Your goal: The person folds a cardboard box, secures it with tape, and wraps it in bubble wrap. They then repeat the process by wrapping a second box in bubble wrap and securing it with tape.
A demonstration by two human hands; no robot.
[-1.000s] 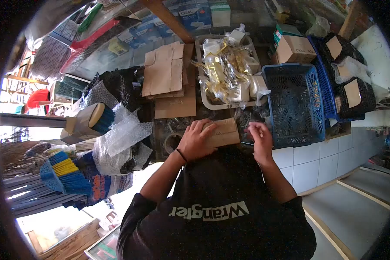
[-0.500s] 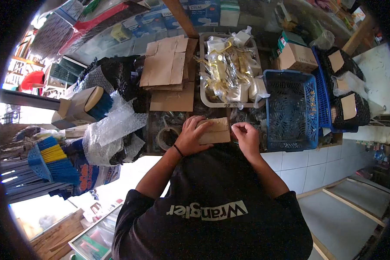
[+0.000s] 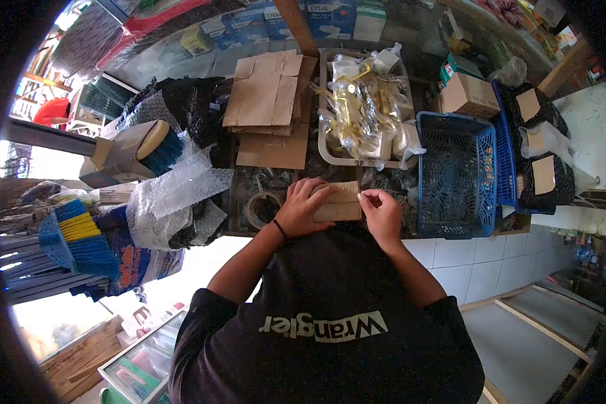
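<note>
Your left hand grips the small cardboard piece at the bench's near edge, thumb on top. Your right hand has thumb and index pinched at its right end; can't tell what's between them. Tape roll just left, white tray beyond, blue basket right.

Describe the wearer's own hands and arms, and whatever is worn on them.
Both hands are bare, with no gloves. A thin, dark band circles the wrist of the left hand; none shows on the right hand. The forearms are uncovered, below the short black sleeves of a black shirt with a pale "Wrangler" print.
</note>
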